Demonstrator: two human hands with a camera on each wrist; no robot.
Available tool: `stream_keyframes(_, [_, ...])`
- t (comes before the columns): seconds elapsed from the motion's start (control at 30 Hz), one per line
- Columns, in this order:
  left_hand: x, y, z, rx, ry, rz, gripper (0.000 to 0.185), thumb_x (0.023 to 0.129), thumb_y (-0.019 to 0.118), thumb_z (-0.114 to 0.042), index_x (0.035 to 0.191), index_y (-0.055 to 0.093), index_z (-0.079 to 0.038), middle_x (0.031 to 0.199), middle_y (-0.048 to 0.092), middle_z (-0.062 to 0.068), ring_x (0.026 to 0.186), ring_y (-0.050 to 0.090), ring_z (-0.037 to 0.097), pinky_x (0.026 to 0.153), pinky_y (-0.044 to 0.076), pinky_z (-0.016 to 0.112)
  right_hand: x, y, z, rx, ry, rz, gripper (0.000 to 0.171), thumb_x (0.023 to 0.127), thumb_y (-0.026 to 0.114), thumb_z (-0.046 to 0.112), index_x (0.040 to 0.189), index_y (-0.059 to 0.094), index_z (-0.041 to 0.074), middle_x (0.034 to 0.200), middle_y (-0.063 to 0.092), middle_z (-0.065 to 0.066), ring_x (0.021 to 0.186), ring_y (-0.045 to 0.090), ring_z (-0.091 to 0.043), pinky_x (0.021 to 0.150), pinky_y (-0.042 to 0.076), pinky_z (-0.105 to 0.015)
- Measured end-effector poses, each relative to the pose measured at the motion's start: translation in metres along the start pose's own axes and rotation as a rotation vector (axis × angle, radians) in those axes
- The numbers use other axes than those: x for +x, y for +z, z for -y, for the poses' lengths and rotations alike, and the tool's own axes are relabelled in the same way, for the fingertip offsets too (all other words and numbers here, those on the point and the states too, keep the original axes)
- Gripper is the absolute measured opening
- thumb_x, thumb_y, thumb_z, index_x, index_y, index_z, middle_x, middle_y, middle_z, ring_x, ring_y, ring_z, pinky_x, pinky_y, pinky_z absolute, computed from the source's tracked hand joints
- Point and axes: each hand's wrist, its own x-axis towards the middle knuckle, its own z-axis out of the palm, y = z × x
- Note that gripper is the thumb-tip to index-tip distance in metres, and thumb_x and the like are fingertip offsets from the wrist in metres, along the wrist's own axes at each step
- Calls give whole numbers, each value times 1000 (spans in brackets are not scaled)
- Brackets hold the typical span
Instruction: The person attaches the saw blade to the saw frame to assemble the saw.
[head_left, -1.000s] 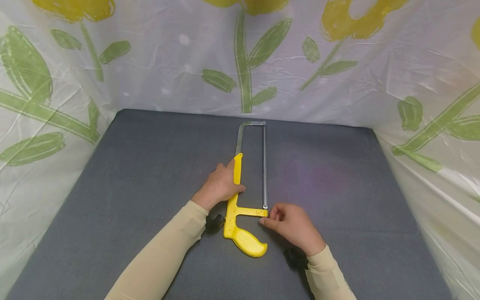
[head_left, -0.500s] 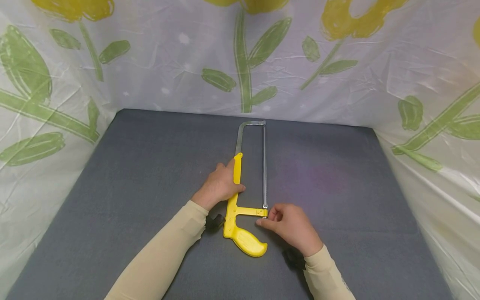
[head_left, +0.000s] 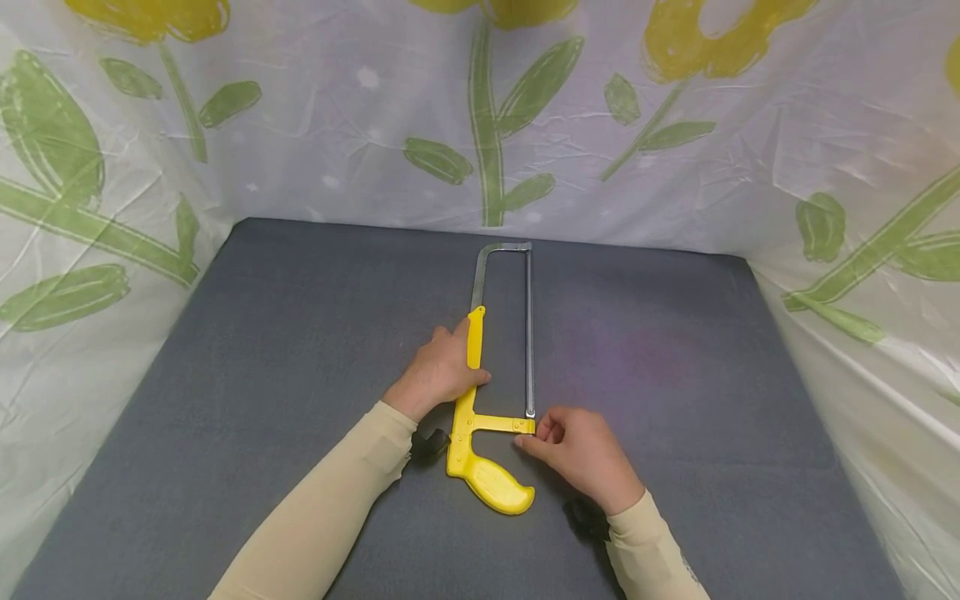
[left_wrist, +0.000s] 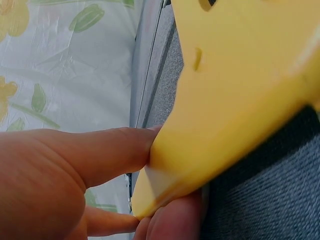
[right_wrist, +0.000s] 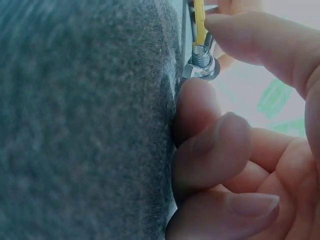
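A hacksaw [head_left: 480, 400] with a yellow handle and a steel frame lies flat on the grey mat [head_left: 262, 350], its blade [head_left: 529, 333] pointing away from me. My left hand [head_left: 442, 371] grips the yellow upper bar of the frame; the left wrist view shows fingers and thumb closed round the yellow plastic [left_wrist: 240, 95]. My right hand [head_left: 573, 446] sits at the near end of the blade, thumb and forefinger pinching a small metal nut [right_wrist: 202, 67] on a threaded stud there.
The grey mat is walled on three sides by a white plastic sheet [head_left: 675, 167] printed with yellow flowers and green leaves. Black wrist straps [head_left: 431, 442] show at both cuffs.
The right hand's fingers have shifted slightly at the blade's nut. The left hand and the saw have stayed where they were.
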Motion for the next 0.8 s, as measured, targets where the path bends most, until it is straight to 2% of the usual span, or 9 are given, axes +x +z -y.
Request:
stream_keyframes(0.4, [1,1,0,-7,-4,-4,105,92,87,-34,173,23,-11,135,52,25,91,65,29,76,61,37,2,1,-3,13,6,18,24,90,84,32,75,70,21,66,60,9,60,50,-10,56,38,-26])
stream_keyframes(0.8, [0,0,0,-16,-10,0,106,93,86,-34,173,22,-12,137,51,25,93,65,29,79,62,38,3,1,-3,25,4,42,20,91,81,30,78,71,20,67,60,8,61,50,-11,55,38,-26])
